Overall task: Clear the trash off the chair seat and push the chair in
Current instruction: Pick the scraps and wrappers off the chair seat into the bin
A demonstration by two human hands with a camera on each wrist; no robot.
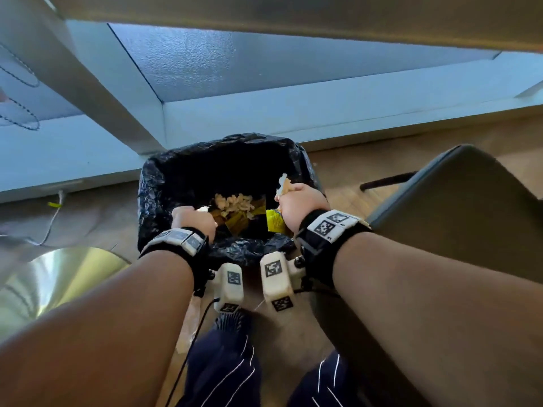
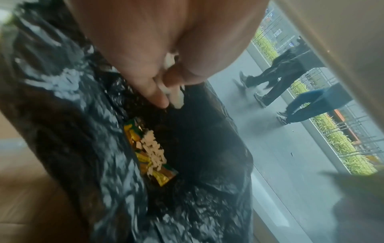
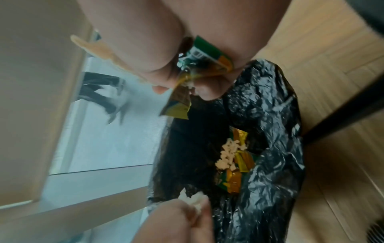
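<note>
Both hands hover over a bin lined with a black bag (image 1: 176, 177). My left hand (image 1: 192, 220) holds white paper scraps (image 2: 175, 97) between curled fingers above the bin's near left side. My right hand (image 1: 302, 205) grips a yellow-green snack wrapper (image 1: 274, 221) and a pale scrap (image 1: 283, 183) over the bin's right side. Inside the bin lie pale crumbs (image 1: 233, 202) and more yellow wrappers (image 3: 239, 167). The chair (image 1: 458, 212), dark grey, stands to the right; its seat surface shows nothing on it in the head view.
A window with a pale frame (image 1: 264, 113) runs along the floor behind the bin. A table edge (image 1: 293, 13) overhangs at the top. A shiny metal base (image 1: 58, 277) sits at the left, with a white cable (image 1: 53, 218) on the wooden floor.
</note>
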